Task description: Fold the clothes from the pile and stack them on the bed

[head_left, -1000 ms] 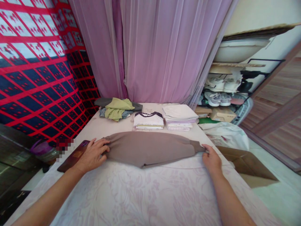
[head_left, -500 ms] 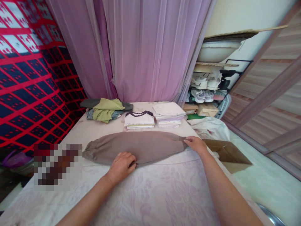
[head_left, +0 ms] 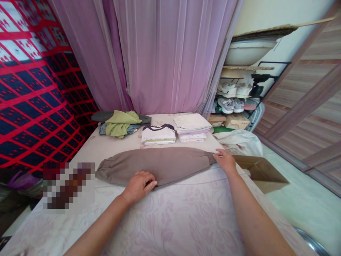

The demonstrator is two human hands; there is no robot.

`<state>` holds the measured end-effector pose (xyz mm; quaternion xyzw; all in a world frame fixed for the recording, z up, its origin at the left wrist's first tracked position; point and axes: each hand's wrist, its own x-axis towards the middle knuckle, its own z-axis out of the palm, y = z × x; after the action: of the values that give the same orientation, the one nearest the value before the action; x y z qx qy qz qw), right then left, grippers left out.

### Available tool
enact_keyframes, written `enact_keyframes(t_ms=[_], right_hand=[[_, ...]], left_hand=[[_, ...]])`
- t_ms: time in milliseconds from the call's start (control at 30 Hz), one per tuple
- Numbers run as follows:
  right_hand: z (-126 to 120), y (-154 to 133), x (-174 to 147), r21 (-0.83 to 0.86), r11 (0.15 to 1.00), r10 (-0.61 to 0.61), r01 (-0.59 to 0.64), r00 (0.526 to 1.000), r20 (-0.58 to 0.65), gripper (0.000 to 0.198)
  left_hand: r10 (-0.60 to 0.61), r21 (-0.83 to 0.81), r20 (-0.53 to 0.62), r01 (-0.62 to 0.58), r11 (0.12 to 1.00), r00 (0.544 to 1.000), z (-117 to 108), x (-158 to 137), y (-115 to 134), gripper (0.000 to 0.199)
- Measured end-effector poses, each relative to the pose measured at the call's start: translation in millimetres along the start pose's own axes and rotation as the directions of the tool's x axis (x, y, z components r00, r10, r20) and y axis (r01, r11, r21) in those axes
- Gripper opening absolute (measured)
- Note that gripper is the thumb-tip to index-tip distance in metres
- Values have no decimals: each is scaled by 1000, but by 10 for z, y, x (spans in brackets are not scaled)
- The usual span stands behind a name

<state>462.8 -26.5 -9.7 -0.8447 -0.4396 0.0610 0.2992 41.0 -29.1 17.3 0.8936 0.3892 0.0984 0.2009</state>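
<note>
A pair of brown trousers (head_left: 170,163), folded lengthwise, lies across the bed, its gathered waistband on the left and its ribbed cuff on the right. My left hand (head_left: 140,185) rests on the near edge of the cloth, fingers loosely bent and thumb apart from them. At the far right end, my right hand (head_left: 225,160) has the cuff at its thumb and fingertips. Behind the trousers sit a folded white shirt with a dark collar (head_left: 158,133) on other folded pieces, and a stack of folded light cloths (head_left: 191,124).
A loose heap of green and grey clothes (head_left: 121,122) lies at the bed's back left. Right of the bed (head_left: 170,220) are an open cardboard box (head_left: 266,174), a white plastic bag (head_left: 245,142) and a shoe rack (head_left: 239,117). Purple curtains (head_left: 170,57) hang behind.
My right hand has shifted slightly right at the cuff, and its index finger has lifted a little. My left hand stays on the near edge, its thumb slightly farther out. The view has turned slightly.
</note>
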Motion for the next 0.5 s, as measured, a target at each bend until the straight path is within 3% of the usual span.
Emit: enact_keyframes(t_ms=[100,233,333,400,433,467,500], right_hand=[[-27,52,55,68,996,-41,50,990,-137,35],[-31,-6,-26,-68,995,-82,78,995,-59,31],[-20,-228,-289,-132,977,-188,170,972,-138,32],[16,-464,-571,-66,955,-295,288,942,-159,31],[49,-598,-734,11,925,-378,381,921,-93,30],[90,-734,-903,106,865,-496,490,868,36,29],[138,-866,-1069,192,793,-608,578,771,191,28]], left_hand=[[9,-28,7,-9,1000,1000,2,-1,-22,23],[-13,-43,-34,12,999,999,32,-44,-21,22],[16,-119,-42,-21,993,999,8,-51,-55,25],[47,-168,-58,-57,984,997,-44,-31,-112,33],[56,-167,-74,-68,984,996,-74,-17,-149,35],[55,-140,-94,-68,988,994,-102,-2,-189,36],[44,-92,-111,-54,994,993,-121,11,-231,35]])
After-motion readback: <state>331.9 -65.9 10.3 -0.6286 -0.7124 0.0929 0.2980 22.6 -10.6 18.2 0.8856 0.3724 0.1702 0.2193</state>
